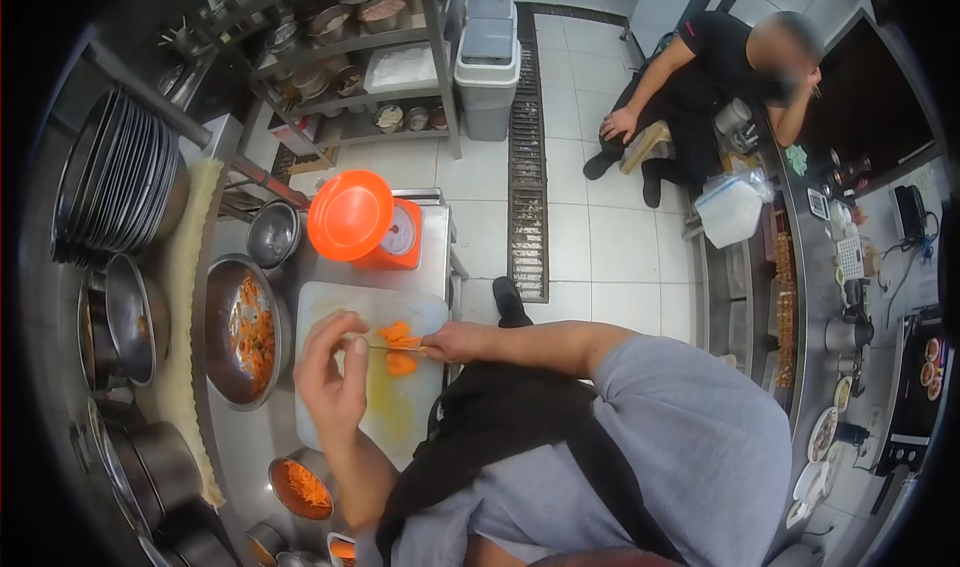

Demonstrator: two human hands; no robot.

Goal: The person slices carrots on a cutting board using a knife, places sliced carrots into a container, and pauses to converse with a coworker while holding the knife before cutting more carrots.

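My right hand (pixel 458 342) is closed round the handle of a kitchen knife (pixel 392 348). The thin blade points left across orange carrot pieces (pixel 400 335) on a white cutting board (pixel 322 302). Carrot lies on both sides of the blade. My left hand (pixel 332 377) is raised over the board's left part, fingers curved and apart, near the knife's tip; whether it touches the tip I cannot tell. A yellow wet stain marks the board. Left of it sits a big steel bowl (pixel 283 332) with orange shreds. Shredded carrot (pixel 305 487) fills a smaller bowl below.
An orange kitchen scale (pixel 400 235) with a round pan stands just beyond the board. Stacked dark plates (pixel 120 182) and metal bowls line the left. Another person (pixel 690 87) sits by the right counter. Grey bins (pixel 488 72) stand beside a metal rack.
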